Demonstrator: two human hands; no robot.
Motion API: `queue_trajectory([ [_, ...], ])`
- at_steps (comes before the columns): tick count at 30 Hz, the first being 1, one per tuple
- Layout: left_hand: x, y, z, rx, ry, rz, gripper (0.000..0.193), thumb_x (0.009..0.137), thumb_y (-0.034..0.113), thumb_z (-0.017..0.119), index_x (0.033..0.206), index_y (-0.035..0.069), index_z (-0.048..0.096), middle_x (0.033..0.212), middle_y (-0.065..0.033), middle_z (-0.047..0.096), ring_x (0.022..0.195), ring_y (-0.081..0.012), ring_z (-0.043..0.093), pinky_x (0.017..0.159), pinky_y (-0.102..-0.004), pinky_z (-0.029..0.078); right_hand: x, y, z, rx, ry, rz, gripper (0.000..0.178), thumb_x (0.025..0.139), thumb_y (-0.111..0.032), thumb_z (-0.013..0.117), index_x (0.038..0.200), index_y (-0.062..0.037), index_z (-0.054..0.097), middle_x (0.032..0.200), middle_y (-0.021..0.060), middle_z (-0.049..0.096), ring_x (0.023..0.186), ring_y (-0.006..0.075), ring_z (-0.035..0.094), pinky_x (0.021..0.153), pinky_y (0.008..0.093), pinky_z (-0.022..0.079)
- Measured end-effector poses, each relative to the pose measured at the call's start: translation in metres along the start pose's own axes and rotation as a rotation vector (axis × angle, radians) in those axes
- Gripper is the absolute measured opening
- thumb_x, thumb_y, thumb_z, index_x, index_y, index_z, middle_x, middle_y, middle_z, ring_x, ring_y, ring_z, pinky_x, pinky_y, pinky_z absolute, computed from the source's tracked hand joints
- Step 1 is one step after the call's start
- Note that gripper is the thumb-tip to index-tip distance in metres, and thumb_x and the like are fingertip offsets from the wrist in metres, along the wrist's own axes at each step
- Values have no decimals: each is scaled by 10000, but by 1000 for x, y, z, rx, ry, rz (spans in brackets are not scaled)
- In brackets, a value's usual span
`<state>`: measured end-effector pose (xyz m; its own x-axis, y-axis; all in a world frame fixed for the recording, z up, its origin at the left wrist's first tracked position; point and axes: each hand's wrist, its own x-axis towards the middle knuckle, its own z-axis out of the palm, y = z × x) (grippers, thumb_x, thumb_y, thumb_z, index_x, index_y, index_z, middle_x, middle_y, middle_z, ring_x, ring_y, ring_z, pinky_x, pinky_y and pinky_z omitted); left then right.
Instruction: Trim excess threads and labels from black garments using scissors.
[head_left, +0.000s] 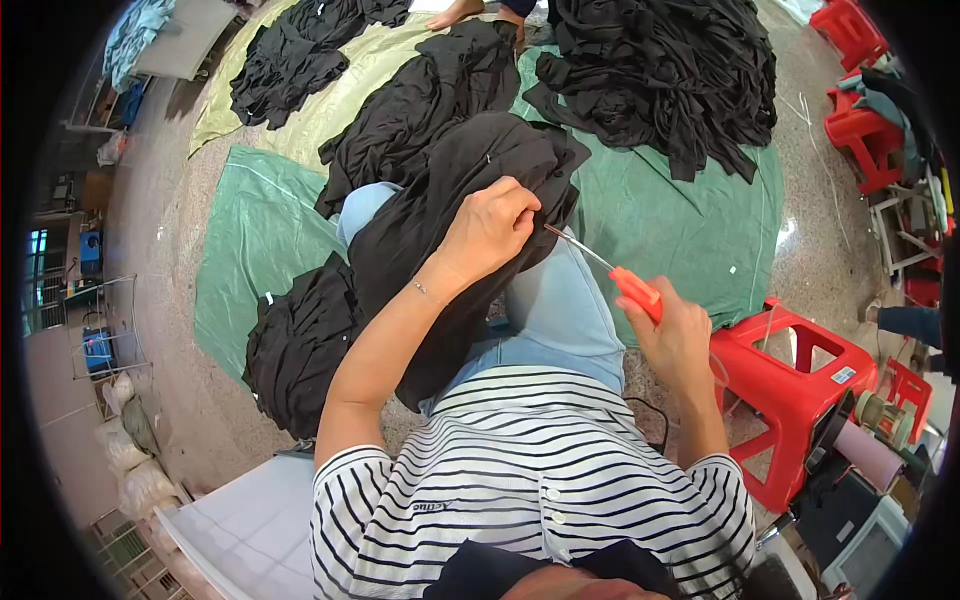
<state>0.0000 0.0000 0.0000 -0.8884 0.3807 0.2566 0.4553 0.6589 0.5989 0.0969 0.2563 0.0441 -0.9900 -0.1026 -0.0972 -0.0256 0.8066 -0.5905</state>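
Black cloth, apparently a garment (420,235), lies bunched over my lap and light blue jeans. My left hand (490,228) is closed on it, fingers pinched together at its right side; what exactly sits between the fingertips is hidden. In my right hand (678,340) is a tool with an orange-red handle (637,292) and a thin metal shaft, its kind not clear. The shaft points up and left, its tip just right of my left fingertips and close to the black cloth. A pale loop, perhaps a cord, shows beside my right wrist.
Heaps of black garments lie at the far right (665,75), far left (290,60) and near left (305,345) on green (690,230) and yellowish sheets. A red plastic stool (800,360) stands at my right. Bare feet of another person (455,14) show at the far edge.
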Motion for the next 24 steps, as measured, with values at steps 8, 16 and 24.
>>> queue_trajectory([
  [8, 62, -3, 8, 112, -84, 170, 140, 797, 83, 683, 929, 36, 682, 831, -126, 621, 776, -336, 635, 734, -426, 515, 17, 17, 1, -4, 189, 79, 325, 865, -373, 700, 943, -75, 597, 720, 180, 649, 648, 418, 621, 545, 475, 450],
  [16, 104, -12, 18, 236, -565, 7, 115, 710, 128, 670, 806, 65, 669, 781, -133, 674, 818, -339, 656, 719, -432, 505, 24, 17, -1, -44, 200, 57, 322, 868, -371, 697, 934, -74, 594, 700, 162, 648, 622, 400, 623, 534, 465, 450],
  [24, 94, -17, 8, -46, -393, -21, 145, 696, 81, 689, 801, -3, 635, 738, -153, 671, 715, -281, 679, 669, -343, 516, 27, 12, -4, -33, 138, 50, 337, 878, -388, 677, 891, -68, 575, 623, 161, 615, 556, 395, 600, 498, 468, 436],
])
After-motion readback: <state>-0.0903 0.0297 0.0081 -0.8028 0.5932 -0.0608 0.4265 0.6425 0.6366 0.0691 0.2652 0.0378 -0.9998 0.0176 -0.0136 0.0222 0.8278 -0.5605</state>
